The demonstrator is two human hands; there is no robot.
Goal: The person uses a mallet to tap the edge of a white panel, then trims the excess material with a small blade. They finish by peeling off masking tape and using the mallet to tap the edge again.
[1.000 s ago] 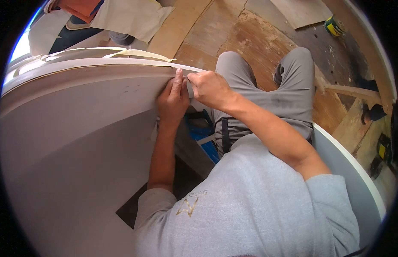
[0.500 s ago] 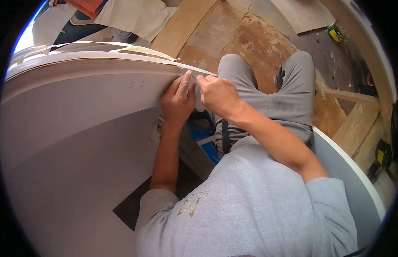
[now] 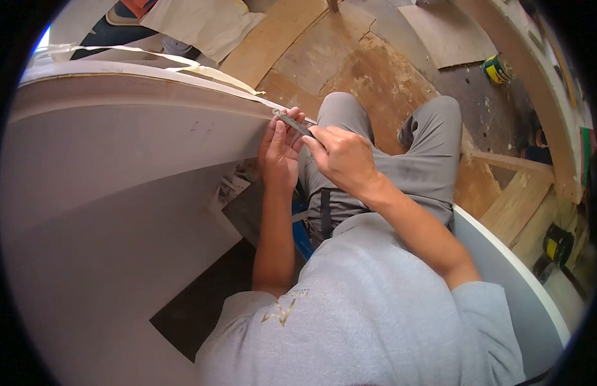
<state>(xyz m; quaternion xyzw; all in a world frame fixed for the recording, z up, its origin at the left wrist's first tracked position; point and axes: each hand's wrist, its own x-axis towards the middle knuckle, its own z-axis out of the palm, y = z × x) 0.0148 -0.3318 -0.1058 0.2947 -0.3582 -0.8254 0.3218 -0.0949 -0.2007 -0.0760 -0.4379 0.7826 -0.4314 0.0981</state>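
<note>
My right hand (image 3: 346, 157) is closed around a thin grey metal tool (image 3: 295, 123), which points up and to the left. Beside the tool's tip is my left hand (image 3: 282, 151), palm turned up, fingers apart and slightly curled. Something small and pale shows at the tip, too small to name. Both hands are near the end of a curved white panel (image 3: 131, 96), where a pale strip (image 3: 215, 76) hangs loose along the top edge.
Wooden boards (image 3: 272, 45) cover part of the floor ahead. A green-and-yellow tin (image 3: 497, 69) stands at the upper right, and another dark tin (image 3: 558, 244) lower right. A white-edged panel (image 3: 510, 276) curves beside my right side. A dark rectangle (image 3: 202, 299) shows at the lower left.
Both hands have come slightly down, away from the panel's edge. My left hand has turned palm up, and the tool in my right hand now shows clearly. The view has shifted a little.
</note>
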